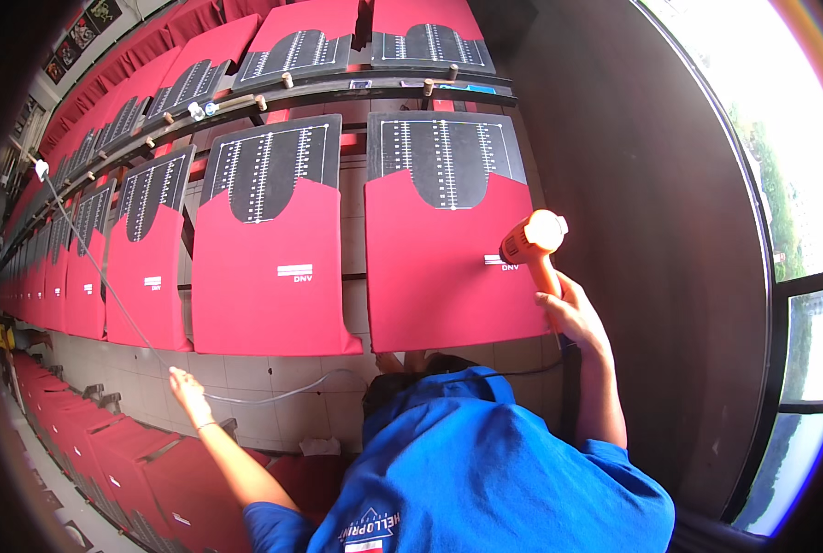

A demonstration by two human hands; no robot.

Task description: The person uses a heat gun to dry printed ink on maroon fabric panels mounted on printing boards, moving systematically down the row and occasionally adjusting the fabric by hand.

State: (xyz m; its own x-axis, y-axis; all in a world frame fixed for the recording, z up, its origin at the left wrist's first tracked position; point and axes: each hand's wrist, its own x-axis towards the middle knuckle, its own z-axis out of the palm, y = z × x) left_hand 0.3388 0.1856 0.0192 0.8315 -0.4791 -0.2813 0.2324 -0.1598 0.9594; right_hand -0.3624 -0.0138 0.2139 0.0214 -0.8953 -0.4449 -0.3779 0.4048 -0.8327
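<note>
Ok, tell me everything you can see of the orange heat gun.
The heat gun has a rounded, plastic-looking orange body, its back end glaring in the light, and a straight orange handle held low down by the right-hand grip. Its short dark nose points left, by the white print on the nearest red cloth; whether they touch is unclear. A dark cord, apparently its own, shows below. Whether it is running cannot be told.

White letters (303, 278) and bars (295, 269) mark the red cloths (269, 244) before me; white ruler scales (445, 158) line the black boards (466, 152); white lettering (370, 527) marks my blue shirt (513, 461).
</note>
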